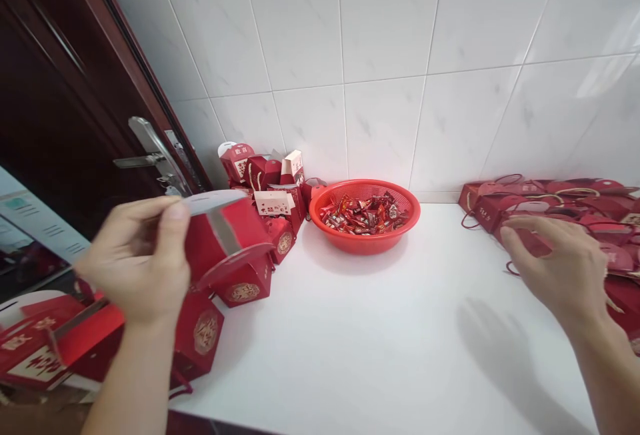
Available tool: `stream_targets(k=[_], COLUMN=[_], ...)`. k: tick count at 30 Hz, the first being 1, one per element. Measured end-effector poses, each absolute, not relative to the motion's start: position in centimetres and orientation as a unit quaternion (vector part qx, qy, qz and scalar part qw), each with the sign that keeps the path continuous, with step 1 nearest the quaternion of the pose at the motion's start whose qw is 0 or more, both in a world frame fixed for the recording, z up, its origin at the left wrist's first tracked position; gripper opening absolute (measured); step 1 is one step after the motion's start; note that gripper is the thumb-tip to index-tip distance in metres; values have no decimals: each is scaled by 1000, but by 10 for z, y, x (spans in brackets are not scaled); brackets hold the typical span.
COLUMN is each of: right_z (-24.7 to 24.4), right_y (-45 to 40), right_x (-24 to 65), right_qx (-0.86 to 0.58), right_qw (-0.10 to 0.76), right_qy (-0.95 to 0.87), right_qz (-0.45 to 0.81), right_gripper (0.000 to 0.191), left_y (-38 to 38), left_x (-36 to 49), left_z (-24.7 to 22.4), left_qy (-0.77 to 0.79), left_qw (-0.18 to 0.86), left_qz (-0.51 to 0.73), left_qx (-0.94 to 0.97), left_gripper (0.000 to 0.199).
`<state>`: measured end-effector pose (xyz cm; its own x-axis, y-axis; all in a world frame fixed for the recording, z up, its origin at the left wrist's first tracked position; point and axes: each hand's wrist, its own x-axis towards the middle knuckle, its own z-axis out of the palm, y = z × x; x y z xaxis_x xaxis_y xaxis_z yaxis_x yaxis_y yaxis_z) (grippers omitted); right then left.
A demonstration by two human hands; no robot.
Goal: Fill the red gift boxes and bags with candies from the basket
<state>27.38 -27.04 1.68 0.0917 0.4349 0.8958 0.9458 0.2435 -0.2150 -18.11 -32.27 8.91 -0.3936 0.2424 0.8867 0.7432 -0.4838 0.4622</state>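
At the left, my left hand (145, 255) is closed, thumb pressed to fingers, at the white-lined flap of a red paper gift box (215, 232). That box is open at the top and sits above other red boxes (245, 285) with gold round emblems. Over on the right, my right hand (557, 265) hangs in the air with thumb and fingers apart, holding nothing. It is nearest to a pile of red gift boxes (493, 205) with cord handles, and partly covers them. Between the hands stands a red plastic basket (360, 248) holding many small wrapped candies (367, 214).
More red boxes (235, 162) are heaped against the tiled wall (385, 122) behind the left group. A dark door with a metal handle (145, 138) borders the left side. The white tabletop (360, 348) has its front edge at the bottom left.
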Motion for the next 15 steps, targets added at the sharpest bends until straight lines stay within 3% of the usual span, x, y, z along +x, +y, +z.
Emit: stream_targets(k=[3, 7, 11, 15], right_z=[14, 15, 16, 4], right_y=[-275, -284, -296, -301], right_x=[255, 228, 202, 185], right_qx=[-514, -434, -351, -315], right_qw=[500, 510, 474, 419], right_qy=[-652, -713, -797, -849], right_qz=[-245, -210, -129, -63], right_gripper=[19, 10, 22, 25], left_y=[-313, -292, -270, -253], left_x=[-136, -82, -45, -26], left_z=[83, 56, 19, -9], left_qy=[-462, -418, -389, -393], left_qw=[114, -53, -263, -358], left_qz=[-662, -618, -566, -568], left_qx=[-579, -664, -678, -629], left_gripper=[13, 11, 17, 22])
